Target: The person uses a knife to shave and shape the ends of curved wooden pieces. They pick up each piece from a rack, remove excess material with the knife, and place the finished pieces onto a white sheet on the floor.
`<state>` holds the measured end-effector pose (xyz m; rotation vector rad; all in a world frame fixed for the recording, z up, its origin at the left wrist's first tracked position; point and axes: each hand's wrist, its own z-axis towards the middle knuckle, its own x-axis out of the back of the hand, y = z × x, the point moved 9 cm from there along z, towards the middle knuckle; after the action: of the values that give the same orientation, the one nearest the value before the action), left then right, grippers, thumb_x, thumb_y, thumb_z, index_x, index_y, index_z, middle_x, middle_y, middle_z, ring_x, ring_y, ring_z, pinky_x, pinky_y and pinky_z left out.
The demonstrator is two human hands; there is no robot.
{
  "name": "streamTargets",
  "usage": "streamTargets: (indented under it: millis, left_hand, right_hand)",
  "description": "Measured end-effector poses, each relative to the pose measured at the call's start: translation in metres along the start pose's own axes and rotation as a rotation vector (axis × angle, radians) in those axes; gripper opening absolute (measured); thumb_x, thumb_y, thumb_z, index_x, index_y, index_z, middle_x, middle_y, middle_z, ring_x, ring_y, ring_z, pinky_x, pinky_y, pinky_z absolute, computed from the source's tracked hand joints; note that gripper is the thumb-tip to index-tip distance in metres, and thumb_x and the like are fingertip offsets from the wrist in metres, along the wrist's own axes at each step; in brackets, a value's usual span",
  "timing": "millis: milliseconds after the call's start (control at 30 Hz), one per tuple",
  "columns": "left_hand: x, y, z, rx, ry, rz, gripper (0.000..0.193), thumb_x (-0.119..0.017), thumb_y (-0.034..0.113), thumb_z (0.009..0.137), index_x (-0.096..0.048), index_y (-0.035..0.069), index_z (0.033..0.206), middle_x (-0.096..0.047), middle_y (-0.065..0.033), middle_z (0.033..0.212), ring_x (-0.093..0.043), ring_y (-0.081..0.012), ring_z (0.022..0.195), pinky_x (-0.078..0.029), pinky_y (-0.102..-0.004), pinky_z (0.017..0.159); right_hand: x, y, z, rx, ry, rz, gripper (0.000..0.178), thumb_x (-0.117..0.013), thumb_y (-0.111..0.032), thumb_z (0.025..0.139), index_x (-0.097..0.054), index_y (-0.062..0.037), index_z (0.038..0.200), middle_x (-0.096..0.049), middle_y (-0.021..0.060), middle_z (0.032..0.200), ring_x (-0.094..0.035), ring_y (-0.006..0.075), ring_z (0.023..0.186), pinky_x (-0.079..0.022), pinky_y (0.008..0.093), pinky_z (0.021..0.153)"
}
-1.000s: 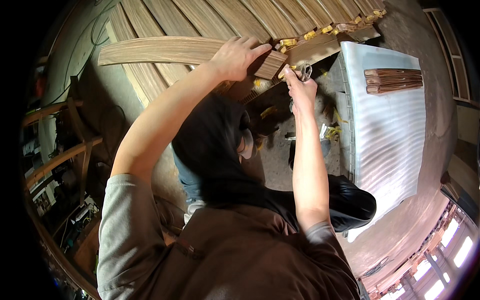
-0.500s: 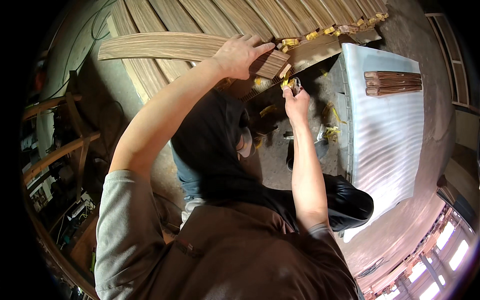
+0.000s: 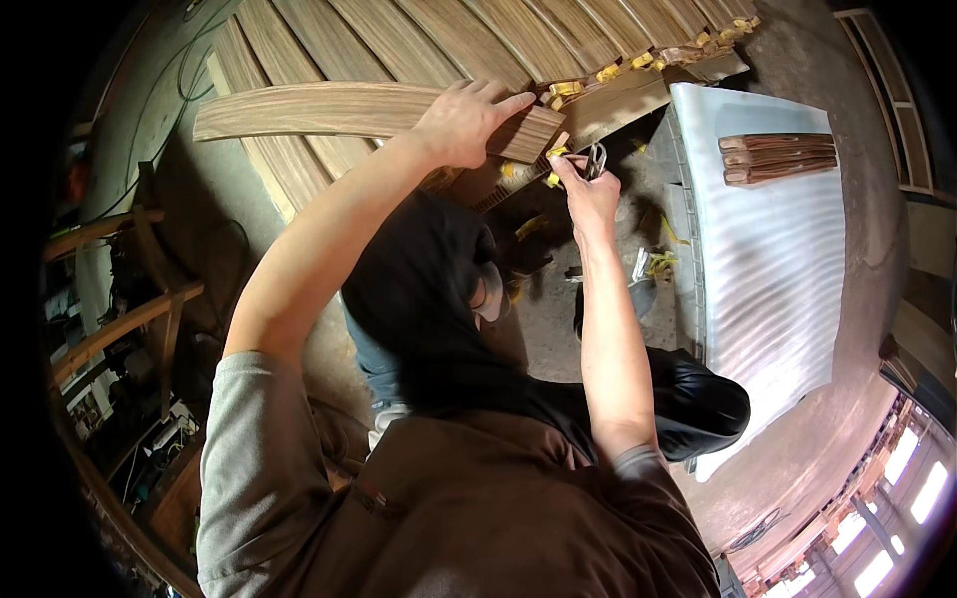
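Observation:
My left hand (image 3: 461, 125) lies across a curved brown wooden slat (image 3: 309, 108), gripping it near its right end with the thumb side toward that end. The slat rests on top of a row of similar slats. Just beyond its right end, my right hand (image 3: 592, 199) is closed around a small shiny metal hand tool (image 3: 597, 159); its exact kind is hard to make out. Yellow tape (image 3: 555, 171) shows at the right fingertips, beside a small pale wooden end piece (image 3: 560, 143) at the slat's end.
Wooden slats (image 3: 429, 45) lie side by side at the far side, several with yellow-taped ends (image 3: 608, 74). To the right, a bundle of brown wooden pieces (image 3: 778, 157) sits on a white-sheeted surface (image 3: 768, 289). Yellow tape scraps (image 3: 660, 264) litter the floor. Wooden frames (image 3: 125, 329) stand at left.
The slat's left end has shifted slightly down in view, with my left hand still on it. My right hand has turned, and its fingertips have moved left, closer to the slat's end.

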<state>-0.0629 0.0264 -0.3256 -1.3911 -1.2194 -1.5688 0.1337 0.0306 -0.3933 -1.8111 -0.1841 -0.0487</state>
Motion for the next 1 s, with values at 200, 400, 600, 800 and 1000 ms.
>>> streamTargets:
  millis: [200,400,600,800,1000]
  left_hand:
    - [0.0,0.0,-0.001,0.012,-0.011,0.012,0.1,-0.076,0.005,0.062,-0.037,0.019,0.153,-0.055,-0.0133,0.128,-0.053,-0.0346,0.124,-0.046,-0.0422,0.105]
    - [0.004,0.0,0.004,0.011,-0.013,-0.011,0.102,-0.079,0.009,0.06,-0.038,0.021,0.153,-0.054,-0.0146,0.128,-0.053,-0.0356,0.123,-0.046,-0.0418,0.105]
    - [0.011,-0.001,0.0,0.005,-0.014,-0.094,0.095,-0.079,0.013,0.058,-0.046,0.014,0.148,-0.054,-0.0168,0.13,-0.054,-0.0379,0.12,-0.046,-0.0426,0.105]
    - [0.033,0.005,0.008,0.041,-0.04,-0.032,0.079,-0.073,0.023,0.063,-0.055,0.008,0.139,-0.068,-0.0212,0.116,-0.065,-0.0359,0.107,-0.052,-0.0444,0.095]
    - [0.045,-0.006,0.0,0.142,0.011,-0.025,0.058,-0.072,0.028,0.065,-0.069,0.015,0.122,-0.074,-0.0144,0.087,-0.071,-0.0344,0.085,-0.056,-0.0447,0.079]
  right_hand:
    - [-0.011,-0.019,0.007,0.211,-0.093,-0.325,0.015,-0.069,-0.011,0.089,-0.069,0.003,0.083,-0.067,0.0039,0.071,-0.057,0.0105,0.067,-0.049,0.0309,0.067]
    - [0.062,0.08,0.045,0.024,0.33,-0.579,0.018,-0.065,-0.019,0.087,-0.071,-0.0031,0.081,-0.07,0.0171,0.077,-0.07,0.0292,0.074,-0.052,0.0383,0.074]
    - [0.072,0.125,0.011,-0.417,0.118,-0.343,0.012,-0.07,-0.015,0.089,-0.069,-0.0029,0.088,-0.074,0.0114,0.082,-0.061,0.0105,0.061,-0.047,0.0282,0.056]
    - [0.032,0.019,0.019,-0.133,0.029,0.228,0.019,-0.066,-0.004,0.091,-0.072,0.0032,0.108,-0.074,0.0095,0.091,-0.055,0.0086,0.06,-0.046,0.0236,0.056]
    - [0.002,-0.015,0.024,0.035,0.036,0.239,0.014,-0.074,-0.01,0.089,-0.076,-0.0037,0.101,-0.066,-0.005,0.078,-0.047,0.0003,0.061,-0.032,0.0193,0.051]
